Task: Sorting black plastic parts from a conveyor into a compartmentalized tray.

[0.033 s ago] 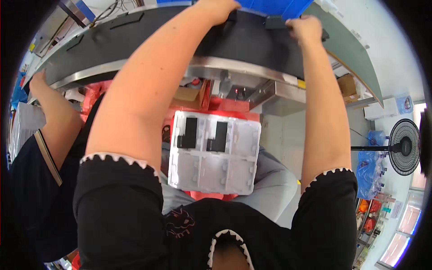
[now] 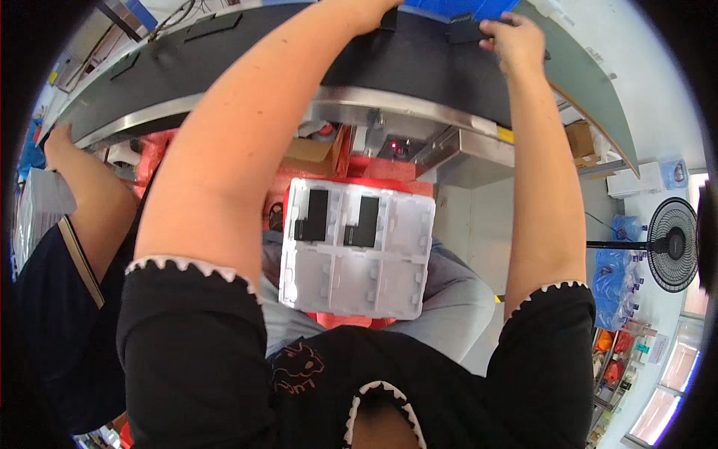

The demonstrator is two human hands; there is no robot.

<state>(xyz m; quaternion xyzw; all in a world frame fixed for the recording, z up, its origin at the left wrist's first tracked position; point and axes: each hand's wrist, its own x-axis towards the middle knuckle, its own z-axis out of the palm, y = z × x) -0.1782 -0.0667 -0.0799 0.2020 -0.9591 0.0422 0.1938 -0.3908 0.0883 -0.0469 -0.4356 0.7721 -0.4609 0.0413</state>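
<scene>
My right hand (image 2: 521,43) is over the far right of the dark conveyor belt (image 2: 434,75), thumb and fingers closed on the edge of a flat black piece (image 2: 465,32). My left hand (image 2: 372,15) reaches to the belt's far side, partly cut off by the picture's upper edge. A second black piece (image 2: 388,20) shows right at its fingers, which seem closed on it. On my lap rests a clear plastic tray (image 2: 331,253) with several compartments. Two L-shaped black pieces, one at the left (image 2: 317,215) and one at the middle (image 2: 367,222), lie in its far row.
More black pieces (image 2: 215,27) lie on the belt at left. A blue bin (image 2: 441,7) stands beyond it. Another person's arm (image 2: 93,168) reaches to the belt at left. A metal box (image 2: 467,159) sits under the belt, and a black fan (image 2: 671,245) stands at right.
My right hand has shifted slightly right, and the black piece at its fingers is tilted up more. The left hand's piece shows more clearly. Belt pieces at left moved slightly.
</scene>
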